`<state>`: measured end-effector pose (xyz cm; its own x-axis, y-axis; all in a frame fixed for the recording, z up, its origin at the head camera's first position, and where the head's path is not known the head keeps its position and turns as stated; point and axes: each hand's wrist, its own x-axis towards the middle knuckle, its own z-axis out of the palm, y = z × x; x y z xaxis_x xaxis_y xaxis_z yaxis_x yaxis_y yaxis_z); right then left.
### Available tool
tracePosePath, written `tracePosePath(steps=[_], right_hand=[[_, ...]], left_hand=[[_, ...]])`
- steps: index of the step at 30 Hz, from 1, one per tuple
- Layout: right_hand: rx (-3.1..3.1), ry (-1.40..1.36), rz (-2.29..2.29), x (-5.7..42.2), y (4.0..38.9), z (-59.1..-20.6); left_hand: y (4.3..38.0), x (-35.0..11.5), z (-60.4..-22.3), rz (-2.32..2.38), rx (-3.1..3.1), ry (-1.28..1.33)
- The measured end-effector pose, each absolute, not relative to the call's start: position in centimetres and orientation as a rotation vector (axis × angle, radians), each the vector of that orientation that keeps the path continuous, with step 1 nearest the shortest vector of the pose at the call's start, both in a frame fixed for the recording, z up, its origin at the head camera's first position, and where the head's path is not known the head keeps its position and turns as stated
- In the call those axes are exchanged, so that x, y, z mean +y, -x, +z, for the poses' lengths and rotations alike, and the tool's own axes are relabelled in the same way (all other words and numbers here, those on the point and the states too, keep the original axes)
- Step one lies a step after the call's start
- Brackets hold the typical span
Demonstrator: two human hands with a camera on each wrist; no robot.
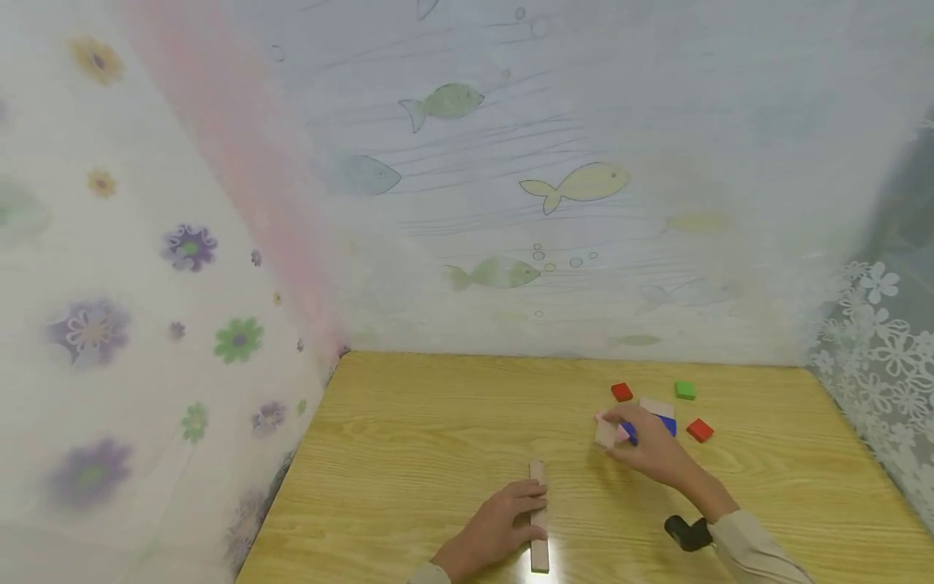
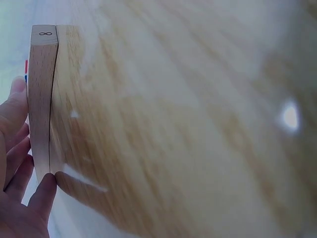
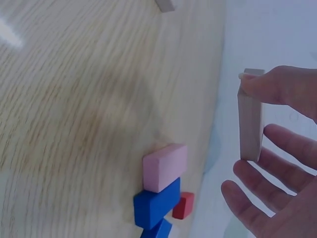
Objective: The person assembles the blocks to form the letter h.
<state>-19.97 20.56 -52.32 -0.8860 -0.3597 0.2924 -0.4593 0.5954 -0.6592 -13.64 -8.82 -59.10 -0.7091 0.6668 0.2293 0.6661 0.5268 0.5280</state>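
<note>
In the head view my left hand (image 1: pixel 503 519) holds a long narrow wooden strip (image 1: pixel 539 556) lying on the table, its fingertips and thumb at the strip. The left wrist view shows the strip's end (image 2: pixel 44 34), marked with a small figure like an 8. My right hand (image 1: pixel 649 446) pinches a plain wooden block (image 3: pixel 251 121) between thumb and fingertips, raised over the tabletop. Below that block stand a pink block (image 3: pixel 165 167) and a blue block (image 3: pixel 157 202), side by side, with another blue block (image 3: pixel 157 229) beyond.
Around the right hand lie a pale block (image 1: pixel 657 407), two red blocks (image 1: pixel 622 392) and a green block (image 1: pixel 684 390). A black device (image 1: pixel 687 533) sits at the right wrist. Behind the wooden table (image 1: pixel 409 422) rises a fish-patterned wall covering (image 1: pixel 452 219).
</note>
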Motion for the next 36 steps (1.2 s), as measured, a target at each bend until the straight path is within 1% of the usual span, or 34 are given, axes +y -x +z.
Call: tracePosePath(steps=[10, 26, 36], right_hand=[[-2.716, -0.71, 1.163, 19.2, 20.2, -52.1], [-2.753, -0.87, 1.159, 16.3, 21.2, -52.5], [-2.805, -0.87, 1.153, 15.3, 21.9, -52.4]], left_hand=[[13.6, -8.8, -59.2, 0.981, 2.759, -1.222], [13.5, -9.0, -59.6, 0.982, 2.748, -1.233], [13.7, -8.9, -59.6, 0.996, 2.726, -1.207]])
